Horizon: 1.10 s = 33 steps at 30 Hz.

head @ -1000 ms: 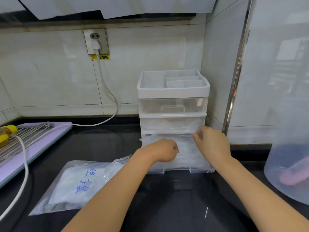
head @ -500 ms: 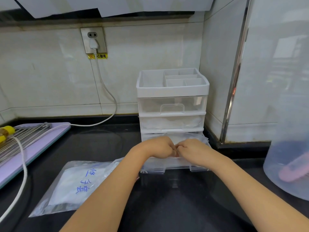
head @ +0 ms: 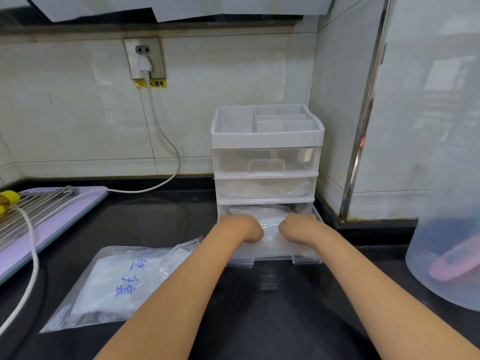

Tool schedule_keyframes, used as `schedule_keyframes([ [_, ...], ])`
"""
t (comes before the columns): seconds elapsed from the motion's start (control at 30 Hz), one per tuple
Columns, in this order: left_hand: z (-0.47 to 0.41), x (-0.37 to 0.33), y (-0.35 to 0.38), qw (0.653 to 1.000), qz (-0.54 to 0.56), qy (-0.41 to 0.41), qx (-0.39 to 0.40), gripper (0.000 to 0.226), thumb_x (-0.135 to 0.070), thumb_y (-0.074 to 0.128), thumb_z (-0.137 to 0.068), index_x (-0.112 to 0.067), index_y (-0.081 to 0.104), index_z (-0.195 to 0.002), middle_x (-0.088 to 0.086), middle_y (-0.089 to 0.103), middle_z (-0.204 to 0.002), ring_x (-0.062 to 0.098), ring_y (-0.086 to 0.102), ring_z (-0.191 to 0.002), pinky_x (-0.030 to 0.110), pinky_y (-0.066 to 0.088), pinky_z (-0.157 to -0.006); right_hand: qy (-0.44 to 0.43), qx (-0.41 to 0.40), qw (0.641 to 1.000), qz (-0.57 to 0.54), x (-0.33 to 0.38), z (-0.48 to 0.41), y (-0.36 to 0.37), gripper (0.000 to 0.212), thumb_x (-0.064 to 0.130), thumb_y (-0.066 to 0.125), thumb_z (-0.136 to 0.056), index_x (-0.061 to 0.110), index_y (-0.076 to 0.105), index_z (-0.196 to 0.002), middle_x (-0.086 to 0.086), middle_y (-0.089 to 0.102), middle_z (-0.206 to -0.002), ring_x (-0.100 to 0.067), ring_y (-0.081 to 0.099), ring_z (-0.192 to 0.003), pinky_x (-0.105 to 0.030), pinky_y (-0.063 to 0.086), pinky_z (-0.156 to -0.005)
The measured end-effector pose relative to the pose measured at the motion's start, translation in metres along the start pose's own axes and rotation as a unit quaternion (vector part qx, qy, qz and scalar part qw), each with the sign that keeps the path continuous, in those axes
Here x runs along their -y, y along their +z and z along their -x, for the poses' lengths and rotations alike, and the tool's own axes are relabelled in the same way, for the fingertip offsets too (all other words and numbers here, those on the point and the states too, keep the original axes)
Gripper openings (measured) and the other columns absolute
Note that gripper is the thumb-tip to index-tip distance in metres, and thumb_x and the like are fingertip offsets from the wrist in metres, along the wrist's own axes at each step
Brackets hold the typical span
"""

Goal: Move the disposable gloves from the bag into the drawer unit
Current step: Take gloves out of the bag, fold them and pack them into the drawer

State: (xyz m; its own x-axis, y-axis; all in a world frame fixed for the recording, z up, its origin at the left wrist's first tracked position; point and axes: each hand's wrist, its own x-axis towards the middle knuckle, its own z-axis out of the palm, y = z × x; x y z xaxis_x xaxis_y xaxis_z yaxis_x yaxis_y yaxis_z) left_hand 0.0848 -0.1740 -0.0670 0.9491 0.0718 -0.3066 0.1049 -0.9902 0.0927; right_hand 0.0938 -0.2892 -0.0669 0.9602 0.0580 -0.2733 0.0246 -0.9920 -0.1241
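Observation:
A white drawer unit (head: 267, 137) with three clear drawers stands in the corner of the black counter. Its bottom drawer (head: 272, 255) is pulled out toward me, and thin clear disposable gloves (head: 270, 219) lie crumpled inside it. My left hand (head: 241, 227) and my right hand (head: 298, 227) are both inside that drawer, a little apart, pressing down on the gloves with the fingers pointing down and away from me. The middle drawer also holds clear plastic. The plastic bag (head: 117, 279) with blue writing lies flat on the counter to the left, with white contents still inside.
A purple board (head: 52, 224) carrying a metal rack (head: 31, 206) sits at the left edge. A white cable (head: 161, 131) runs from the wall socket (head: 144, 57) across the counter. A large translucent container (head: 446, 229) with a pink item (head: 457, 263) stands at the right.
My hands met over the middle of the drawer, then spread apart and sank lower onto the gloves. The gloves now sit deeper in the drawer.

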Motion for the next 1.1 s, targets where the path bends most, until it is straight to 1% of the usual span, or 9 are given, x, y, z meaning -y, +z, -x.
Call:
schedule_keyframes([
  [0.2, 0.004, 0.0, -0.003, 0.999, 0.033, 0.011, 0.02, 0.037, -0.021, 0.038, -0.098, -0.007, 0.05, -0.131, 0.012, 0.051, -0.132, 0.027, 0.05, -0.116, 0.032, 0.04, -0.094, 0.001, -0.027, 0.997, -0.068, -0.002, -0.003, 0.005, 0.036, 0.008, 0.03, -0.095, 0.002, 0.051, -0.124, -0.014, 0.055, -0.121, -0.026, 0.048, -0.104, -0.031, 0.036, -0.09],
  [0.33, 0.019, 0.004, -0.021, 0.998, 0.048, 0.034, -0.007, 0.036, -0.02, 0.036, -0.101, -0.004, 0.049, -0.131, 0.012, 0.051, -0.13, 0.026, 0.051, -0.113, 0.029, 0.039, -0.09, -0.039, -0.155, 0.969, -0.187, -0.016, -0.001, 0.011, 0.024, 0.009, 0.039, -0.093, 0.002, 0.059, -0.103, -0.01, 0.061, -0.1, -0.02, 0.052, -0.084, -0.027, 0.043, -0.07],
  [0.5, 0.048, 0.02, -0.054, 0.99, 0.1, 0.059, -0.078, 0.029, -0.032, 0.041, -0.1, -0.007, 0.056, -0.101, 0.001, 0.049, -0.079, 0.016, 0.049, -0.068, 0.024, 0.038, -0.058, -0.094, -0.322, 0.909, -0.246, -0.029, 0.006, 0.009, 0.03, 0.023, 0.047, -0.097, 0.006, 0.059, -0.075, -0.005, 0.058, -0.069, -0.016, 0.052, -0.061, -0.028, 0.043, -0.055],
  [0.57, 0.061, 0.032, -0.06, 0.982, 0.127, 0.072, -0.121, 0.037, -0.038, 0.047, -0.096, -0.005, 0.064, -0.102, 0.001, 0.054, -0.075, 0.015, 0.051, -0.067, 0.026, 0.042, -0.06, -0.122, -0.354, 0.889, -0.263, -0.03, 0.01, 0.006, 0.033, 0.031, 0.049, -0.097, 0.01, 0.058, -0.073, -0.003, 0.058, -0.066, -0.016, 0.053, -0.06, -0.028, 0.042, -0.054],
  [0.63, 0.071, 0.048, -0.059, 0.97, 0.161, 0.081, -0.164, 0.039, -0.037, 0.051, -0.094, -0.004, 0.072, -0.092, 0.008, 0.068, -0.083, 0.02, 0.062, -0.076, 0.033, 0.05, -0.074, -0.172, -0.374, 0.871, -0.268, -0.028, 0.017, 0.002, 0.035, 0.035, 0.05, -0.096, 0.011, 0.058, -0.072, -0.001, 0.057, -0.062, -0.015, 0.053, -0.059, -0.027, 0.042, -0.055],
  [0.7, 0.076, 0.064, -0.05, 0.957, 0.191, 0.092, -0.195, 0.04, -0.035, 0.053, -0.093, -0.003, 0.071, -0.077, 0.011, 0.072, -0.087, 0.022, 0.065, -0.078, 0.036, 0.052, -0.079, -0.232, -0.376, 0.86, -0.256, -0.02, 0.027, 0.001, 0.036, 0.034, 0.052, -0.095, 0.01, 0.059, -0.07, -0.001, 0.057, -0.061, -0.015, 0.053, -0.059, -0.025, 0.041, -0.056],
  [0.8, 0.077, 0.093, -0.034, 0.953, 0.189, 0.08, -0.223, 0.038, -0.035, 0.055, -0.093, -0.009, 0.062, -0.065, 0.002, 0.071, -0.079, 0.018, 0.064, -0.073, 0.028, 0.048, -0.065, -0.319, -0.34, 0.86, -0.206, 0.004, 0.044, 0.005, 0.034, 0.033, 0.052, -0.095, 0.012, 0.06, -0.071, 0.004, 0.057, -0.066, -0.012, 0.053, -0.063, -0.024, 0.042, -0.061],
  [0.93, 0.077, 0.133, -0.009, 0.957, 0.166, 0.057, -0.232, 0.025, -0.042, 0.061, -0.088, -0.021, 0.06, -0.074, -0.009, 0.062, -0.078, 0.003, 0.057, -0.074, 0.017, 0.038, -0.059, -0.425, -0.28, 0.84, -0.188, 0.036, 0.06, 0.027, 0.021, 0.025, 0.053, -0.094, 0.014, 0.071, -0.092, 0.005, 0.065, -0.089, -0.006, 0.054, -0.082, -0.013, 0.039, -0.075],
  [1.1, 0.077, 0.157, 0.002, 0.975, 0.194, 0.056, -0.093, 0.032, -0.054, 0.07, -0.076, -0.026, 0.065, -0.092, -0.009, 0.068, -0.094, 0.005, 0.063, -0.09, 0.024, 0.052, -0.072, -0.455, -0.25, 0.831, -0.199, 0.069, 0.066, 0.053, 0.024, 0.009, 0.053, -0.09, 0.018, 0.072, -0.101, 0.004, 0.067, -0.097, -0.007, 0.055, -0.091, -0.006, 0.032, -0.078],
])
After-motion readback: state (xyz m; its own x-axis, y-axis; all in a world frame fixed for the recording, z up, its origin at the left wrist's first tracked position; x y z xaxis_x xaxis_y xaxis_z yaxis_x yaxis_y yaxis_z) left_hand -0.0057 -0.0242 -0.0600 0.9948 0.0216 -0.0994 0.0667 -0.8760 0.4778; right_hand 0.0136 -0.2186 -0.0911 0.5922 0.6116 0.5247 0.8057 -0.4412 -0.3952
